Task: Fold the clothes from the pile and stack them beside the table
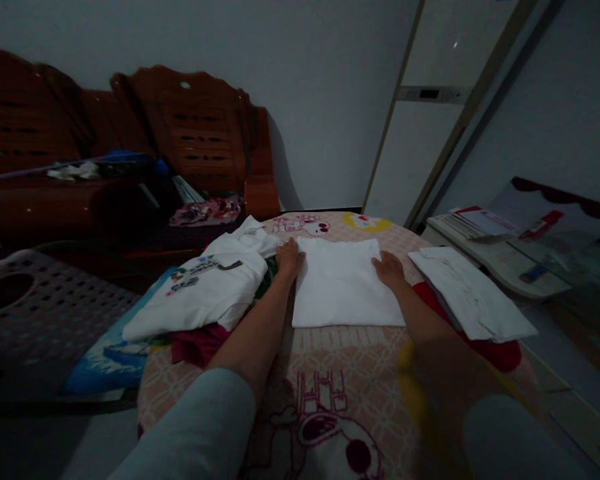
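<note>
A folded white garment [343, 283] lies flat in the middle of a round table with a pink patterned cloth [330, 373]. My left hand [289, 257] rests on the garment's far left corner, fingers curled over its edge. My right hand [389, 268] lies on the garment's far right edge, fingers together and bent down on the fabric. Both forearms stretch out from grey sleeves.
A pile of white and coloured clothes [203, 290] lies left of the garment. Another folded white piece [473, 300] sits on red cloth [500, 350] at the right. Wooden chairs [200, 133] stand behind, a purple plastic stool [40, 300] at left, a shelf with papers [485, 230] at right.
</note>
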`<state>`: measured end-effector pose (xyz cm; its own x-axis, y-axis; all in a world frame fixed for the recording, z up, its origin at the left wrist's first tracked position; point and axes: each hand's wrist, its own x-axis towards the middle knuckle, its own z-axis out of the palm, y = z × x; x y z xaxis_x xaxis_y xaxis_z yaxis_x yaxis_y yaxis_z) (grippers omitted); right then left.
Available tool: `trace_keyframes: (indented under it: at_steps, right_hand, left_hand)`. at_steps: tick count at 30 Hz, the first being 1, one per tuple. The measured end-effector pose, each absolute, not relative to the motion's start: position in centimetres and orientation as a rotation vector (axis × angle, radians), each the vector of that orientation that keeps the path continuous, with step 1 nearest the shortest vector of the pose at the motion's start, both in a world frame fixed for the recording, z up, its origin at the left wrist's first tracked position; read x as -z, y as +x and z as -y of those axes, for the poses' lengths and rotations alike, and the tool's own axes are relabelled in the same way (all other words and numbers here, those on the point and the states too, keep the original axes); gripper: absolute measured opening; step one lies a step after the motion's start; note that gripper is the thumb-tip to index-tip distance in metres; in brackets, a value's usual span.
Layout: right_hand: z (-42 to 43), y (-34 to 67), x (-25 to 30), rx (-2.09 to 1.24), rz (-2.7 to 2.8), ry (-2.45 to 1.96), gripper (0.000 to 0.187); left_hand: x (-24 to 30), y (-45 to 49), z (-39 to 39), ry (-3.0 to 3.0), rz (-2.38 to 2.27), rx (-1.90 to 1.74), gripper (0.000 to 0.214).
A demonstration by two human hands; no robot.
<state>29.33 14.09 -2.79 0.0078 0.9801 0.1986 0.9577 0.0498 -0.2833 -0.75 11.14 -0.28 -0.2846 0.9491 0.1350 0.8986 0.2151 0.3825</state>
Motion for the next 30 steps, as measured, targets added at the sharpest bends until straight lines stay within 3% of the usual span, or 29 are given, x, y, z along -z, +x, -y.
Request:
trace_keyframes:
  at_steps: [8,12,19,24,30]
  right_hand:
    - [-18.2,29.1,2.7,-0.145,1.825,-2.092,0.048]
    - [-20.3,29.8,2.5,-0.366,1.593,-2.013,0.032]
    - [-21.1,29.7,1.9,-0.476,1.274,-1.824,0.012]
    - [-19.5,28.5,-0.8,-0.563,1.11,-1.627,0.023]
    - [-14.1,29.8,-4.7,-0.953,1.013,-1.19,0.027]
  left_hand:
    - [-1.1,-1.1,-14.1,1.613,-2.316,-0.429,0.053]
    - [-1.0,-1.3,-15.5,1.529,-2.254,-0.475,0.06]
    - [-0.5,-2.0,-17.0,1.439,-2.034,-0.883,0.038]
    - [-1.5,-1.1,-16.0,1.18,-1.742,-1.314,0.042]
    - [-3.8,-1.3,-12.1,1.147,-1.364,-1.423,0.028]
